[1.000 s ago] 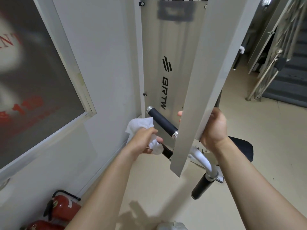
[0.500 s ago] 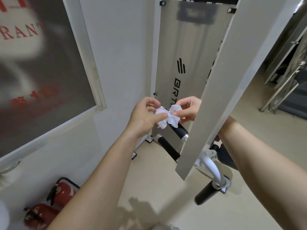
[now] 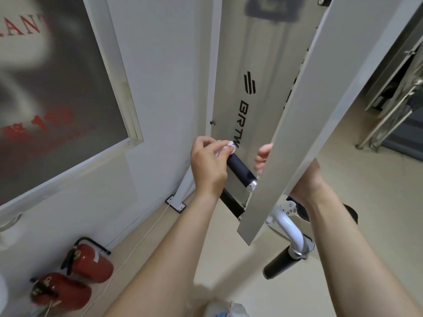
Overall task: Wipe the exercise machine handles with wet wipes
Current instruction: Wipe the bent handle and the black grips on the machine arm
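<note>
My left hand (image 3: 209, 164) holds a crumpled white wet wipe (image 3: 225, 149) pressed against the outer end of the upper black handle (image 3: 240, 171) of the grey exercise machine. My right hand (image 3: 264, 156) reaches behind the slanted grey machine arm (image 3: 304, 115); only its fingers show, curled at the arm's edge, and I cannot tell what they hold. A second black handle (image 3: 231, 203) sits just below the first. A third black handle (image 3: 278, 264) hangs lower right on a white tube (image 3: 289, 227).
Two red fire extinguishers (image 3: 91, 263) lie on the floor by the left wall, with a thin cord (image 3: 142, 241) running past them. A framed dark poster (image 3: 57, 88) hangs on the wall. A wipes packet (image 3: 225, 308) shows at the bottom edge. Metal railings (image 3: 393, 110) stand at right.
Both hands had the wipe between them half a second ago. Now only my left hand holds it on the handle's end, and my right hand has drawn back behind the grey arm.
</note>
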